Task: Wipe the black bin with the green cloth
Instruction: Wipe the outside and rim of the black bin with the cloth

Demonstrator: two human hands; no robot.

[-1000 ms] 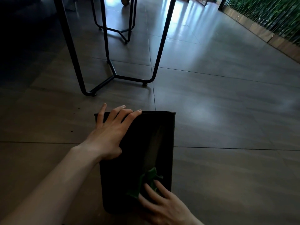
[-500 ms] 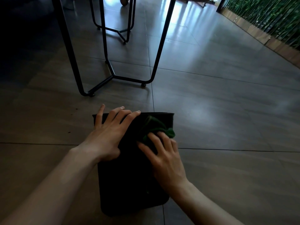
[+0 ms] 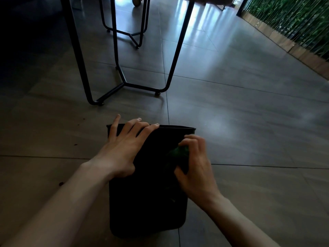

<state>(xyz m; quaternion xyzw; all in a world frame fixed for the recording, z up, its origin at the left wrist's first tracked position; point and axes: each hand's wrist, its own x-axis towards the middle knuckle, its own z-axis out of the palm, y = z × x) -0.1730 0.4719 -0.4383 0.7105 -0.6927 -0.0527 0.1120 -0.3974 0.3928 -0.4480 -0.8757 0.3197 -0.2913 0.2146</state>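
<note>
The black bin (image 3: 146, 196) lies on its side on the tiled floor, its broad face up. My left hand (image 3: 122, 147) rests flat on the far left part of that face, fingers straight and reaching over the far edge. My right hand (image 3: 194, 164) is at the bin's right edge, fingers curled round the bunched green cloth (image 3: 179, 152), which presses against the upper right side. Most of the cloth is hidden under my fingers.
Black metal table legs (image 3: 122, 82) stand on the floor just beyond the bin, with a second frame (image 3: 137, 34) farther back. A green plant wall with a wooden base (image 3: 292, 43) runs along the right. Small dark specks (image 3: 61, 183) lie on the floor at left.
My right hand swept the cloth from the near end of the bin up to the far edge, then moved right to the bin's right side with fingers curling round it. Left hand stayed put.
</note>
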